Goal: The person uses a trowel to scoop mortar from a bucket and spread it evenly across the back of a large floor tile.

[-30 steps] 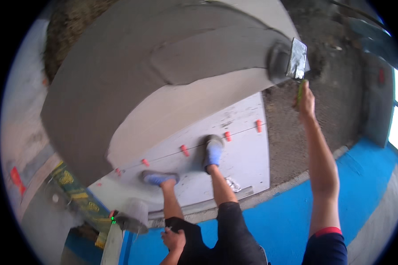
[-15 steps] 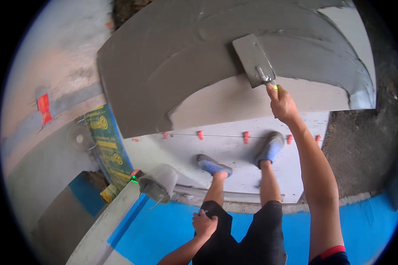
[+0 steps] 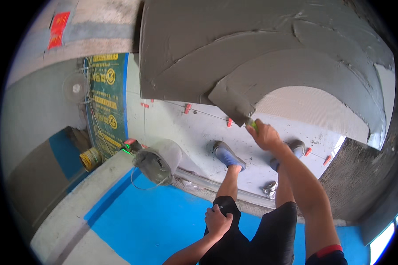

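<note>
My right hand [image 3: 267, 134] is closed round the yellow-green handle of a flat, rectangular plastering trowel [image 3: 230, 102]. The trowel's blade, smeared with grey mortar, lies at the near edge of a large pale slab [image 3: 305, 99]. Wet grey mortar [image 3: 234, 46] coats most of that slab in sweeping ridges. A bare, finely textured patch shows to the right of the trowel, and a smaller bare strip at the far right. My left hand [image 3: 218, 221] rests on my left knee, thumb and fingers apart, with no tool in it.
At the left stands a mortar-stained bucket [image 3: 157, 163] with a wire handle, beside a small device [image 3: 130, 145] with green light. Red clips [image 3: 188, 108] dot the pale tiled floor under my feet. Crumpled silvery scrap [image 3: 269, 189] lies near my right leg. Blue covering [image 3: 154, 221] spreads below.
My right hand has drawn the trowel left and nearer across the slab, leaving mortar over part of the bare patch. The view has shifted; my left hand stays on the knee.
</note>
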{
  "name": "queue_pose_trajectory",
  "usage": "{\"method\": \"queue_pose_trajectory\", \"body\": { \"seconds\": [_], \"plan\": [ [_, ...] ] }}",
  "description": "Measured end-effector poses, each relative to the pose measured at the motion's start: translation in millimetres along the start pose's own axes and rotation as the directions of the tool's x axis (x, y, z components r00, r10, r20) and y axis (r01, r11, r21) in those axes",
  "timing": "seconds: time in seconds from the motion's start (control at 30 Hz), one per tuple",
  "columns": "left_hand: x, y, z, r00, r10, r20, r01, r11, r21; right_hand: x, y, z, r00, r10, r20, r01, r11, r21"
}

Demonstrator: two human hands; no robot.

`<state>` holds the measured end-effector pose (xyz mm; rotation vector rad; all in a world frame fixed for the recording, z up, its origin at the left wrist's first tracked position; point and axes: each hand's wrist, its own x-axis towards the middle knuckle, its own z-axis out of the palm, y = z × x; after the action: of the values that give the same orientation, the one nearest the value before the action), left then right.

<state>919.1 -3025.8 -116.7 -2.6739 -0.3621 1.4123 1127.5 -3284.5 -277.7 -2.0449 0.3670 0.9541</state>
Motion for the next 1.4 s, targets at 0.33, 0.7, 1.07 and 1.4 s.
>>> {"method": "queue_pose_trajectory", "body": {
  "seconds": [0.33, 0.7, 1.07, 1.4],
  "plan": [
    [9.7, -40.3, -7.7, 0.998, -0.012, 0.056, 0.018, 0.993, -0.119, -51.5, 47.5, 43.6, 0.962, 0.005, -0.272, 0.006, 0.999, 0.040],
    [21.0, -67.9, -8.4, 0.994, 0.100, 0.040, -0.095, 0.989, -0.116, -11.0, 30.5, 77.7, 0.723, 0.454, -0.521, 0.031, 0.732, 0.680],
    [42.0, -75.1, -34.5, 0.981, 0.191, 0.025, -0.192, 0.981, 0.026, -93.7, 5.5, 150.4, 0.921, 0.325, -0.216, -0.192, 0.859, 0.474],
    [22.0, -66.5, -17.4, 0.984, 0.167, 0.064, -0.171, 0.984, 0.055, -134.1, 91.2, 35.4, 0.739, 0.258, -0.623, 0.061, 0.894, 0.443]
  ]
}}
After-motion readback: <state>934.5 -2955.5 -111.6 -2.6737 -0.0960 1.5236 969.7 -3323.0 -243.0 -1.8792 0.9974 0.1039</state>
